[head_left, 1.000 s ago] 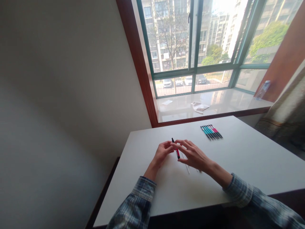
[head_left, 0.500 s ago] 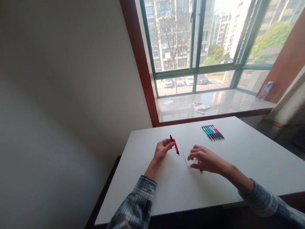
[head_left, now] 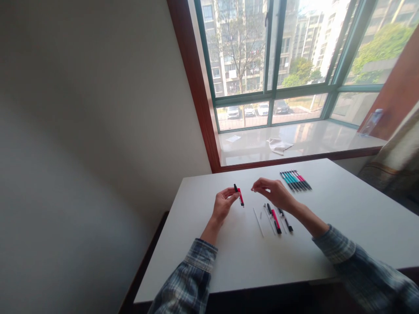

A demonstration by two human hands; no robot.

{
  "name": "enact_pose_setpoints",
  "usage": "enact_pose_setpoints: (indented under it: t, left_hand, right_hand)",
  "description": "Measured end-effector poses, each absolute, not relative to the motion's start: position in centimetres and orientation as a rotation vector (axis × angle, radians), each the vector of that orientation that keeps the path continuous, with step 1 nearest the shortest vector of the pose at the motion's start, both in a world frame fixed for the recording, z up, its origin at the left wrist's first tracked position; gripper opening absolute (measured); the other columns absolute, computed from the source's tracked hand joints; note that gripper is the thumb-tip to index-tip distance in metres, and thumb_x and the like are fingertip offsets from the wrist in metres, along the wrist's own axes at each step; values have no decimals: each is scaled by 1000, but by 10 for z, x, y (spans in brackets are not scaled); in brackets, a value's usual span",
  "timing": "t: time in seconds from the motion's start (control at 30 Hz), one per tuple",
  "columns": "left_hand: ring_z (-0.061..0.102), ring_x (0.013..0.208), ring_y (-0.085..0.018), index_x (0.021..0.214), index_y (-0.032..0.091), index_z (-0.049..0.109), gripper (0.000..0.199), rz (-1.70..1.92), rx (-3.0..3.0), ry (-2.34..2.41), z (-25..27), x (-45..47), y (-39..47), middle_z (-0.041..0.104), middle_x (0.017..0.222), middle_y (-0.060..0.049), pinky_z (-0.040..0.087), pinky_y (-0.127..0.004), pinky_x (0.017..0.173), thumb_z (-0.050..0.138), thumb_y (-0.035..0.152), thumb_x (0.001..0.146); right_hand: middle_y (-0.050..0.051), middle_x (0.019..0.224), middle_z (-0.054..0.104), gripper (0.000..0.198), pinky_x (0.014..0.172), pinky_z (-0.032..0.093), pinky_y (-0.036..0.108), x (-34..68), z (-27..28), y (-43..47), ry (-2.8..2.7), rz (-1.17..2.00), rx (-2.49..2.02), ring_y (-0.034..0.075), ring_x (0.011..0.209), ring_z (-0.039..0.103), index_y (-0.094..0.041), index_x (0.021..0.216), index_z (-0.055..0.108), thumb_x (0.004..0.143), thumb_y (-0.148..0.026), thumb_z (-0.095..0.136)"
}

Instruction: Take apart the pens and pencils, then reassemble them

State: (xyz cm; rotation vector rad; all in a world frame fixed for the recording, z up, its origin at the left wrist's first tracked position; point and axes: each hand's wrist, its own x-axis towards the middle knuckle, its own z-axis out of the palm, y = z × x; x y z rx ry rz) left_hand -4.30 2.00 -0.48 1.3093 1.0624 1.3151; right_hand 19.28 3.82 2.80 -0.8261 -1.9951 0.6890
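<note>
My left hand (head_left: pixel 225 204) pinches a red and black pen (head_left: pixel 241 198) above the table's left part, tilted with its lower end towards the right. Fingertips together, my right hand (head_left: pixel 270 191) hovers to the right of the pen, apart from it; whatever sits in its pinch is too small to make out. Below lie a thin white refill (head_left: pixel 258 222), a tiny pale piece (head_left: pixel 261 215) that may be a spring, a red and black pen barrel (head_left: pixel 276 221), and several slim black and clear pen parts (head_left: pixel 288 223).
A neat row of teal and red pens (head_left: pixel 295 180) lies near the far edge of the white table (head_left: pixel 235 261). Beyond it, the windowsill (head_left: pixel 248 150) bears a crumpled cloth (head_left: pixel 279 146), a paper piece (head_left: pixel 233 138) and a clear bottle (head_left: pixel 371 123). A wall stands at left.
My right hand has risen from the loose pen parts and moved away from me, uncovering them. Its fingers have closed to a pinch. My left hand still holds the pen.
</note>
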Motion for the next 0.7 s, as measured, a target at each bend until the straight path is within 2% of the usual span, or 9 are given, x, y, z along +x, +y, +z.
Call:
enact_pose_setpoints:
  t: [0.17,0.37,0.5,0.7]
  left_hand:
    - [70,103,-27,97,17,79,28,1311,1306,1069,-4,-42,20,78,104,-11,51,-41,98,83,37,77]
    - [70,99,-26,93,17,79,27,1301,1304,1091,-3,-39,20,78,102,-10,51,-39,95,84,37,75]
    - [70,98,-25,92,17,79,25,1289,1308,1119,-1,-38,20,78,100,-9,51,-38,94,83,36,75]
    - [70,95,-26,94,17,80,25,1241,1350,1150,6,-34,16,79,101,-10,52,-37,91,80,36,78]
  right_hand:
    - [5,91,77,23,82,62,36,183,6,61,-1825,720,-845,20,85,73,-20,97,72,92,-42,66]
    - [5,95,77,23,77,60,34,187,-8,61,-1941,664,-902,19,83,71,-22,107,76,95,-32,60]
    - [5,96,77,26,70,56,30,185,-5,59,-1976,605,-932,17,78,69,-23,105,78,98,-28,53]
    - [2,96,78,18,76,57,32,178,-5,52,-1971,612,-901,19,83,72,-25,103,74,97,-28,58]
